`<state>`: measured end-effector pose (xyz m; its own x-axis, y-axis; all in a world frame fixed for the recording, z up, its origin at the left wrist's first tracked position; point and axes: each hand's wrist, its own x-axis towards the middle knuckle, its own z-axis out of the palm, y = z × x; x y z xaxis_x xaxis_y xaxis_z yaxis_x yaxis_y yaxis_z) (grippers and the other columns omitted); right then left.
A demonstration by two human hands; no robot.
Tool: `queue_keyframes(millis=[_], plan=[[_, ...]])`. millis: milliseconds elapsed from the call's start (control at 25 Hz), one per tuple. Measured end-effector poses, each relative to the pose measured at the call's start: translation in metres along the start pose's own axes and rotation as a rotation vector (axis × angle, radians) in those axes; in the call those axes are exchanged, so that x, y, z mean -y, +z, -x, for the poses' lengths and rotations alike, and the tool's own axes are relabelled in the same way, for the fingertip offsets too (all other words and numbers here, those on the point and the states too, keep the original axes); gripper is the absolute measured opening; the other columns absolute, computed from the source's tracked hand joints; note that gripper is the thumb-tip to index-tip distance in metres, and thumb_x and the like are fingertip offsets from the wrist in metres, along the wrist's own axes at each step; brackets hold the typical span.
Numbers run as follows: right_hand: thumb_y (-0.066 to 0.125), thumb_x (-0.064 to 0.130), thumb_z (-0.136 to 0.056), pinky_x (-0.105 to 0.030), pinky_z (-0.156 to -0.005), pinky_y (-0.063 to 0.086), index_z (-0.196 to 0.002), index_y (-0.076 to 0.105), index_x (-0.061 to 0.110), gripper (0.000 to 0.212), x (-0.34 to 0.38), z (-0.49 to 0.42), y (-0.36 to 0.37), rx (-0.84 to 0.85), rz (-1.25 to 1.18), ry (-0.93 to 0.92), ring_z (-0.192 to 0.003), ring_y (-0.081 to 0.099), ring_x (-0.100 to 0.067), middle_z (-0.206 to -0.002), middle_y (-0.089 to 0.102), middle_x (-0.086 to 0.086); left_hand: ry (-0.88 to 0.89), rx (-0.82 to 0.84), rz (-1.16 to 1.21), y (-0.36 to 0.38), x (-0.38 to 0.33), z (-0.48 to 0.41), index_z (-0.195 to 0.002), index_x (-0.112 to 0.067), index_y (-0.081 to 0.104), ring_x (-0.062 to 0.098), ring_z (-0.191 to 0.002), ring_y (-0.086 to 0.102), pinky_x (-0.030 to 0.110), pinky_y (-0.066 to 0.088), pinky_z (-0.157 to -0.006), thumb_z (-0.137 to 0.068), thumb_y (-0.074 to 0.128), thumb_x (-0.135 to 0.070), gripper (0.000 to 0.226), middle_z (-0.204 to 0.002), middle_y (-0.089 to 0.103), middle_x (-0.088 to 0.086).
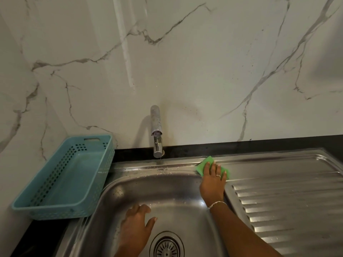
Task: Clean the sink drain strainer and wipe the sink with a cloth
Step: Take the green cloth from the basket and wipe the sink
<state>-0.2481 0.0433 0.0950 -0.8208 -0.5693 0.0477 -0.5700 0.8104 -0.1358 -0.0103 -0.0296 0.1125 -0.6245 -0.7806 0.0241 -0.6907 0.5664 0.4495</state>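
A steel sink (172, 190) fills the lower middle, its round drain strainer (166, 247) sitting in the bowl floor at the bottom edge. My right hand (213, 182) presses flat on a green cloth (205, 165) at the back right corner of the rim, fingers spread over it. Inside the bowl, my left hand (135, 229) hovers or rests with fingers apart and nothing in it, just left of the strainer. Water drops lie along the back rim.
A chrome tap (157, 134) comes out of the marble wall above the sink's back edge. A light blue plastic basket (65, 177), with nothing in it, stands on the black counter at the left. A ribbed steel drainboard (287, 204) extends to the right.
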Motion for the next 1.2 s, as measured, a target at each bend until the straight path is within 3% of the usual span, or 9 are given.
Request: queue_keyframes(millis=[480,520,600,680,760,880,960,1080,1200], plan=[[0.042,0.013,-0.094,-0.046,-0.118,-0.009,-0.148,-0.005,0.018,0.072,0.032,0.009,0.034,-0.058,-0.076,-0.238,-0.146,-0.011,-0.03,-0.16,-0.007,-0.008,0.193,-0.026,-0.161,-0.005,0.046,0.016,-0.123,-0.029,0.049,0.011,-0.124,0.04,0.02,0.035,-0.1,-0.088,0.048,-0.048,0.04,-0.126,0.046,-0.008],[0.043,0.012,-0.093,-0.046,-0.117,-0.011,-0.148,-0.005,0.018,0.073,0.038,0.011,0.036,-0.061,-0.102,-0.229,-0.146,-0.011,-0.031,-0.159,-0.007,-0.009,0.225,-0.029,-0.18,-0.007,0.051,0.017,-0.117,-0.026,0.056,0.012,-0.119,0.047,0.021,0.04,-0.097,-0.083,0.057,-0.046,0.039,-0.121,0.052,-0.005],[0.044,0.011,-0.093,-0.046,-0.117,-0.011,-0.148,-0.005,0.017,0.074,0.051,0.014,0.038,-0.062,-0.138,-0.222,-0.146,-0.012,-0.031,-0.159,-0.007,-0.009,0.311,-0.038,-0.19,-0.014,0.059,0.019,-0.089,-0.022,0.07,0.011,-0.094,0.062,0.019,0.054,-0.072,-0.056,0.084,-0.04,0.04,-0.091,0.066,-0.002],[0.043,0.01,-0.093,-0.046,-0.117,-0.01,-0.147,-0.006,0.018,0.074,0.069,0.019,0.041,-0.052,-0.151,-0.246,-0.146,-0.012,-0.031,-0.159,-0.008,-0.009,0.364,-0.097,-0.165,-0.017,0.064,0.02,-0.07,-0.021,0.072,0.007,-0.082,0.052,0.015,0.054,-0.053,-0.034,0.092,-0.036,0.044,-0.07,0.067,-0.003],[0.041,0.01,-0.094,-0.047,-0.118,-0.009,-0.147,-0.008,0.02,0.073,0.086,0.023,0.044,-0.049,-0.165,-0.269,-0.146,-0.014,-0.031,-0.159,-0.01,-0.008,0.398,-0.108,-0.168,-0.019,0.065,0.018,-0.067,-0.021,0.072,0.009,-0.082,0.048,0.014,0.053,-0.051,-0.03,0.093,-0.035,0.045,-0.066,0.067,-0.002],[0.041,0.013,-0.095,-0.044,-0.118,-0.01,-0.147,-0.006,0.022,0.071,0.097,0.025,0.044,-0.033,-0.211,-0.287,-0.146,-0.013,-0.028,-0.16,-0.008,-0.005,0.406,-0.064,-0.185,-0.023,0.067,0.018,-0.067,-0.021,0.071,0.009,-0.067,0.067,0.014,0.053,-0.05,-0.03,0.093,-0.036,0.046,-0.066,0.066,-0.003],[0.041,0.014,-0.096,-0.042,-0.119,-0.007,-0.148,0.002,0.023,0.066,0.097,0.022,0.04,-0.016,-0.297,-0.27,-0.147,-0.007,-0.025,-0.16,-0.002,-0.004,0.405,-0.046,-0.18,-0.026,0.066,0.016,-0.068,-0.022,0.071,0.01,-0.062,0.068,0.014,0.053,-0.05,-0.031,0.094,-0.035,0.046,-0.067,0.066,-0.003],[0.04,0.013,-0.096,-0.042,-0.119,-0.005,-0.148,0.006,0.023,0.063,0.1,0.022,0.037,0.001,-0.372,-0.256,-0.147,-0.006,-0.025,-0.16,0.0,-0.005,0.401,-0.053,-0.204,-0.028,0.064,0.014,-0.068,-0.023,0.072,0.008,-0.066,0.066,0.013,0.052,-0.051,-0.03,0.093,-0.038,0.046,-0.069,0.067,-0.006],[0.041,0.013,-0.096,-0.044,-0.118,-0.009,-0.148,0.001,0.022,0.066,0.112,0.026,0.041,0.018,-0.353,-0.285,-0.147,-0.01,-0.028,-0.159,-0.006,-0.007,0.423,-0.138,-0.244,-0.031,0.063,0.013,-0.073,-0.018,0.073,0.015,-0.088,0.061,0.022,0.057,-0.058,-0.044,0.089,-0.035,0.037,-0.077,0.07,0.001]])
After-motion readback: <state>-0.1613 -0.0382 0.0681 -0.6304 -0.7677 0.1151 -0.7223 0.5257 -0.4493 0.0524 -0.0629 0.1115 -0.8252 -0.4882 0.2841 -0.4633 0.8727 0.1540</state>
